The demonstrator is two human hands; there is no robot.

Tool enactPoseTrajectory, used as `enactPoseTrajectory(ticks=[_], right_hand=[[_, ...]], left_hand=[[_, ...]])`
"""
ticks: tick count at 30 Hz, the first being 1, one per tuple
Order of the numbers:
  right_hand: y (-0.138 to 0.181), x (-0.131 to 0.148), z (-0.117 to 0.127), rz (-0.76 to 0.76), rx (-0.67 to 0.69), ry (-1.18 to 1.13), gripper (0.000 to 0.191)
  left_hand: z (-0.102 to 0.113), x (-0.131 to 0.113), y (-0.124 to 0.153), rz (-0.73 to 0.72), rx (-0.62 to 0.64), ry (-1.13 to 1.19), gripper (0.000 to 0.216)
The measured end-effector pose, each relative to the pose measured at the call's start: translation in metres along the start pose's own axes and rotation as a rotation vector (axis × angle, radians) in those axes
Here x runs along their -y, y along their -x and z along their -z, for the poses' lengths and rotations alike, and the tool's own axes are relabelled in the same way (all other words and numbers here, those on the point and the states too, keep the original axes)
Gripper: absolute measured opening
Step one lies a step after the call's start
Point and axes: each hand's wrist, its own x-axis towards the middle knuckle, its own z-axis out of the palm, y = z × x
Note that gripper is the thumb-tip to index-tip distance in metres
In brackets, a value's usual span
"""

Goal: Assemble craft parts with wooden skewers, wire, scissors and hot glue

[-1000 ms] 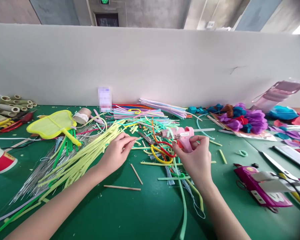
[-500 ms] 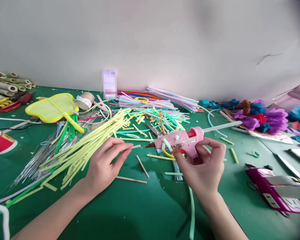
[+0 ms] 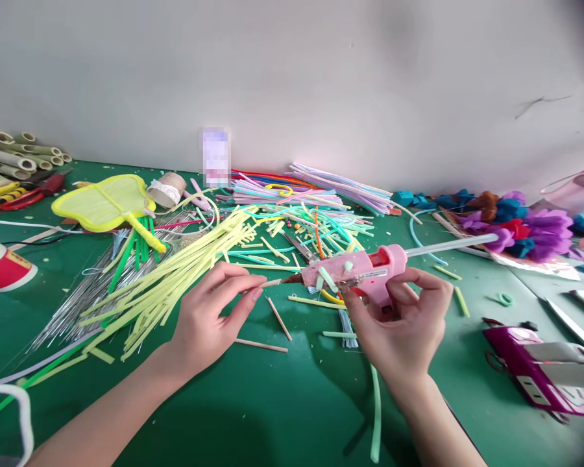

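- Brings pink plastic glue gun [image 3: 359, 264] closer than before, tapered nozzle [image 3: 292, 279] at thin wooden stick [image 3: 272, 283].
- Pinches stick in left hand [image 3: 213, 312].
- Grips gun with curled right hand [image 3: 405, 324].

Rear of stick [image 3: 273, 283] hidden in left hand [image 3: 217, 311]; cup [image 3: 0, 266] cut by left edge; upright panel [image 3: 216, 157] blurred.

My left hand [image 3: 211, 318] pinches between thumb [image 3: 244, 310] and fingers [image 3: 241, 285] while my right hand [image 3: 409, 321] curls in a grip.

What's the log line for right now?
left hand: pinching thin stick | right hand: holding pink glue gun | nozzle: at or near stick's end
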Motion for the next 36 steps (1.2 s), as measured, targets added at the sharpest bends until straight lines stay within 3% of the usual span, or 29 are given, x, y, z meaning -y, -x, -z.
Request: enactPoseTrajectory(ticks=[16,36], right_hand=[[-0.0031,-0.0062,0.0041,0.117,-0.017,0.053,0.052],[-0.0018,-0.0073,0.0059,0.108,-0.017,0.086,0.051]], left_hand=[[-0.0018,-0.0009,0.0025,-0.039,-0.012,0.016,0.023],[-0.0022,0.0022,0.0028,-0.030,-0.020,-0.003,0.024]])
